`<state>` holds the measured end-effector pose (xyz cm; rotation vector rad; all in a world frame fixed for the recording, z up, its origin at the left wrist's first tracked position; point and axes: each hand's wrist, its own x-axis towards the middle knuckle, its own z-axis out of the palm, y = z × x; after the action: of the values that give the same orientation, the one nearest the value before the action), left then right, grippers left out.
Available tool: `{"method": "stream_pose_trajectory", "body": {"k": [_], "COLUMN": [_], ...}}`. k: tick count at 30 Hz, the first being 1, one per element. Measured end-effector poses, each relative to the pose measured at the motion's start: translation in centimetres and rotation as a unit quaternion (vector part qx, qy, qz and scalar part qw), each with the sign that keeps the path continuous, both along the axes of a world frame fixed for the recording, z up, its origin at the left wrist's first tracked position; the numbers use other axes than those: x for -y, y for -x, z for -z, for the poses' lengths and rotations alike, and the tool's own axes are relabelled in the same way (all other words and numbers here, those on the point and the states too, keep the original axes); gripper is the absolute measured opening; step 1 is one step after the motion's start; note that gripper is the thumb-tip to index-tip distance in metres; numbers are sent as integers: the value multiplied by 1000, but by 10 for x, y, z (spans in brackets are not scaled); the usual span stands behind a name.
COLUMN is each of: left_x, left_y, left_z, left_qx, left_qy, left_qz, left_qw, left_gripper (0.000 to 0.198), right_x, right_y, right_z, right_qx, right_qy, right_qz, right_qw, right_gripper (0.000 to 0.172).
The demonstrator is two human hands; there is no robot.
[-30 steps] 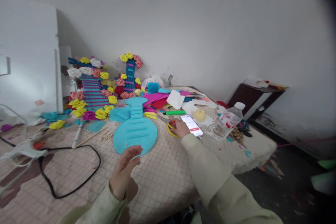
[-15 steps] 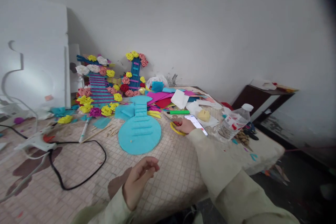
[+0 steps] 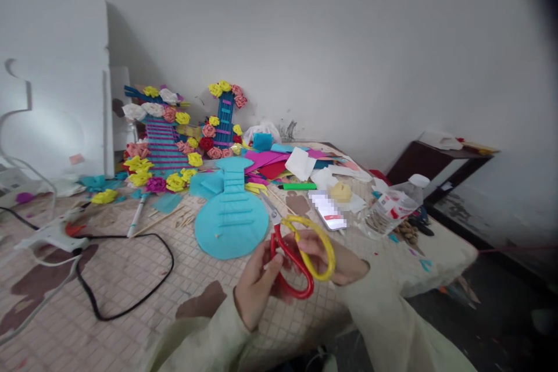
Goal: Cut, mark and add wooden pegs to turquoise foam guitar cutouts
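Note:
Between my hands is a pair of scissors [image 3: 300, 264] with one red and one yellow handle loop, raised above the table, blades pointing away and slightly left. My left hand [image 3: 259, 279] grips the red loop with thumb and fingers. Behind the yellow loop, my right hand [image 3: 331, 256] has hold of that side, its fingers partly hidden by the handle. Just beyond the blades lies a round blue paper shape [image 3: 231, 226] with a narrow neck and raised strips across it, flat on the table.
Right of the scissors lie a phone [image 3: 328, 210], a green marker [image 3: 299, 186] and a clear plastic bottle [image 3: 392, 209]. Coloured paper sheets [image 3: 265, 160] are heaped behind. Flower-covered craft frames [image 3: 165, 139] stand at the back left. A black cable [image 3: 131, 311] loops at left.
My right hand has lifted the scissors from beside the phone and brought them nearer. My left hand has moved right and closed on the red loop.

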<state>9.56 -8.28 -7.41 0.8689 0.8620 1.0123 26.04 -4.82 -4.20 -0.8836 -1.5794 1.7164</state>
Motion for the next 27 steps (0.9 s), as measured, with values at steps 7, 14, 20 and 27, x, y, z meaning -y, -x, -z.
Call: {"method": "stream_pose_trajectory", "body": {"k": [7,14,20,27], "left_x": [16,18,16,8], "left_y": [6,6,8,18], "left_z": [-7,-18,-20,-5], "left_qx": [74,89,60,-82], "left_qy": [42,60,91,13], "left_qz": [12,30,56,-3], "left_qw": [996,994,992,997], "left_gripper": [34,42,61,64], "right_x": [17,9,11,9], "right_y": [3,24,30,56], "right_z": [-1,33,20,17], "right_qx": [125,61,126,146], "right_qy": [-396,-457,-542,-546], "right_qz": [149,233,212,192], "right_qw": [897,856,804,802], "right_gripper": [9,37,42,42]}}
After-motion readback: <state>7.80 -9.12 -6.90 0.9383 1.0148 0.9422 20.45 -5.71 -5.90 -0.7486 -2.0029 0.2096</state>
